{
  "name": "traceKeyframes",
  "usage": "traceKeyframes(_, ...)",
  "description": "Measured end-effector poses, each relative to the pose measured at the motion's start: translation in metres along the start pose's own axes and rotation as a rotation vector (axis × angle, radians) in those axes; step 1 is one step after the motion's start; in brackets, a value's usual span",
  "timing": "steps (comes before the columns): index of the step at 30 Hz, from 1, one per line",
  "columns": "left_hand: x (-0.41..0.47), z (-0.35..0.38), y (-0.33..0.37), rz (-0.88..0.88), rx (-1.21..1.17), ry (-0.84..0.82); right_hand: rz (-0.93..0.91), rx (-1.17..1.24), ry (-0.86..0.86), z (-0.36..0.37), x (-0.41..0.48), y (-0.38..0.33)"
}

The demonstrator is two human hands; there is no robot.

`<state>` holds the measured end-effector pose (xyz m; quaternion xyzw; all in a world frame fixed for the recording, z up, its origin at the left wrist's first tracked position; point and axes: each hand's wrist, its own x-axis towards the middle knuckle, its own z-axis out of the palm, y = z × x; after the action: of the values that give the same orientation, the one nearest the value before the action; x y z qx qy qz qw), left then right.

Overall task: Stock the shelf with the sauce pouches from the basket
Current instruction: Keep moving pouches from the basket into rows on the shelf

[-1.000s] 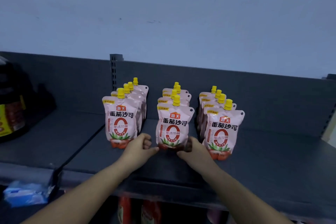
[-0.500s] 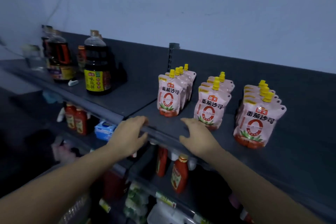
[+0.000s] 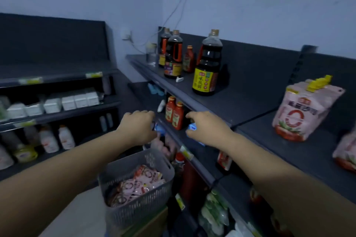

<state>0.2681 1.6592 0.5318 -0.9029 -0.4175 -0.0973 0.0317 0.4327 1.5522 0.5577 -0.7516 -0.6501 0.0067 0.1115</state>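
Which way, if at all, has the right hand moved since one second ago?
Yes. The right hand has left the sauce pouches on the top shelf, moving left and down past its front edge, toward the basket.

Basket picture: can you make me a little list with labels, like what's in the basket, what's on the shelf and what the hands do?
Basket: grey, holes in its walls, low down in front
In the basket: pink sauce pouches in a heap
Top shelf: pink pouches standing at the right, dark bottles further left
Under it: two red bottles
Left hand: above the basket, holding nothing
Right hand: near the top shelf's edge, fingers loose, holding nothing
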Motion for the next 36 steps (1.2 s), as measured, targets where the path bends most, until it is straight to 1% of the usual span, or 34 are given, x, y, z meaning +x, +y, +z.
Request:
traceKeyframes(7, 0.008, 0.021, -0.126, -0.209, 0.038, -0.095, -0.176, 0.037, -0.112, 0.052, 0.118, -0.071)
traceKeyframes(10, 0.014, 0.037, -0.166, -0.269, 0.035, -0.141, -0.222, 0.041, -0.191, 0.079, 0.155, -0.089)
traceKeyframes(13, 0.022, 0.060, -0.191, -0.320, 0.031, -0.204, -0.247, 0.042, -0.268, 0.113, 0.188, -0.095)
traceKeyframes(17, 0.031, 0.104, -0.206, -0.349, 0.001, -0.290, -0.221, -0.014, -0.408, 0.169, 0.225, -0.089)
traceKeyframes(20, 0.043, 0.142, -0.212, -0.374, -0.019, -0.388, -0.216, -0.089, -0.477, 0.207, 0.249, -0.074)
traceKeyframes(24, 0.059, 0.192, -0.216, -0.437, -0.082, -0.491, -0.250, -0.048, -0.653, 0.245, 0.275, -0.049)
traceKeyframes(28, 0.071, 0.235, -0.213, -0.508, -0.151, -0.601, -0.265, -0.079, -0.811, 0.296, 0.297, -0.023)
traceKeyframes(33, 0.066, 0.295, -0.214, -0.580, -0.265, -0.660, -0.248, -0.090, -1.007, 0.365, 0.305, 0.003)
traceKeyframes(36, 0.058, 0.337, -0.213, -0.574, -0.303, -0.709, -0.204, -0.119, -1.094, 0.415, 0.300, 0.021)
